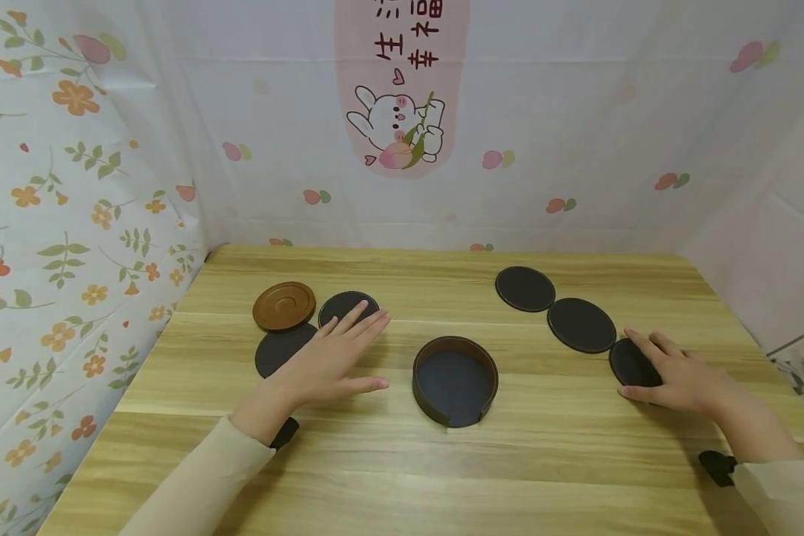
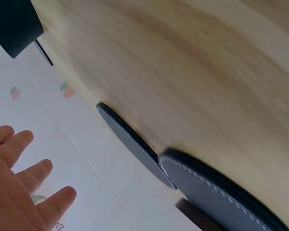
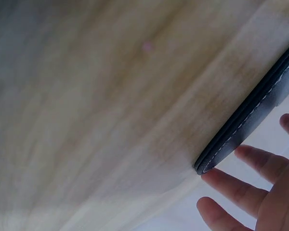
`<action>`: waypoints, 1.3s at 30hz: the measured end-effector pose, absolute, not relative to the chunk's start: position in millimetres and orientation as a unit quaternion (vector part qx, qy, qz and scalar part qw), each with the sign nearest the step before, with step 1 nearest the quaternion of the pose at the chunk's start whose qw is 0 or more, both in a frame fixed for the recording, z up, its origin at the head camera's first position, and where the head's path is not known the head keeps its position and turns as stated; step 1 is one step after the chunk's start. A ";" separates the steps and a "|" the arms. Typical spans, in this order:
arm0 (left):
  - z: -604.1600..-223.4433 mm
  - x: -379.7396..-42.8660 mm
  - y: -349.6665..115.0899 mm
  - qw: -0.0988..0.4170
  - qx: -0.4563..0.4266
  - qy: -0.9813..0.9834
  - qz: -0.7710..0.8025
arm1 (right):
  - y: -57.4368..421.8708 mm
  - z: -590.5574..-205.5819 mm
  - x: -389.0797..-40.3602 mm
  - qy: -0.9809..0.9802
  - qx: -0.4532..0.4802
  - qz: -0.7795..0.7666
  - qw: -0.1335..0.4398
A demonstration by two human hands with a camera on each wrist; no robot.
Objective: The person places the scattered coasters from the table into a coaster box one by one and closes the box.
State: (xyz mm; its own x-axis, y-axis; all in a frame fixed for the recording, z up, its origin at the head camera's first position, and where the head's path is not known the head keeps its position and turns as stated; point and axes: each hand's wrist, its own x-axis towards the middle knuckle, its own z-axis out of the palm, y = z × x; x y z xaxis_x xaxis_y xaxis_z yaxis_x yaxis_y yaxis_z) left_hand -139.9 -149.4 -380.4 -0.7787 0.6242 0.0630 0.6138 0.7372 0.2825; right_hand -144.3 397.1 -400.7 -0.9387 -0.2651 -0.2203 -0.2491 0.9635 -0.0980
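Note:
My left hand point(image 1: 321, 368) is held over the left coasters with fingers spread and straight, gripping nothing. Beneath its fingers lies a round black coaster point(image 1: 343, 303); another black coaster point(image 1: 280, 348) is partly covered by the hand. Touching them sits a brown round coaster point(image 1: 284, 305) with a ringed centre. My right hand point(image 1: 686, 380) reaches over the nearest black coaster point(image 1: 633, 365) of the right row, thumb and fingertips at its rim. White stitching runs along this coaster's edge point(image 3: 248, 118) in the right wrist view, where the fingers look loosely extended.
Between the hands stands a round dark coaster holder point(image 1: 423, 394) with a brown lining and a notch at its front. Two more black coasters point(image 1: 525, 288) run diagonally toward the back right. Patterned cloth point(image 1: 254, 186) hangs behind and beside the wooden table point(image 1: 375, 476).

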 end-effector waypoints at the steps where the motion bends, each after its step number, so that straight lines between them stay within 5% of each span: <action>1: -381.1 -140.4 -147.9 0.020 0.336 0.930 0.148 | 396.9 -401.0 -144.4 0.984 -0.131 -0.035 0.116; 39: -383.8 -148.3 -102.1 0.107 0.377 0.908 0.148 | 400.9 -401.5 -148.0 0.979 -0.147 -0.089 0.108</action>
State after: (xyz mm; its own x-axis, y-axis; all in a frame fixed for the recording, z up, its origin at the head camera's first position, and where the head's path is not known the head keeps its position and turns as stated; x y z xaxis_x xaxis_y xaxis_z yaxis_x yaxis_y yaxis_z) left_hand -148.3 -102.1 -383.8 -0.6924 0.7167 -0.0833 0.6531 0.6716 0.3497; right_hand -148.0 400.9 -401.5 -0.9338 -0.3066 -0.1845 -0.2683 0.9411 -0.2060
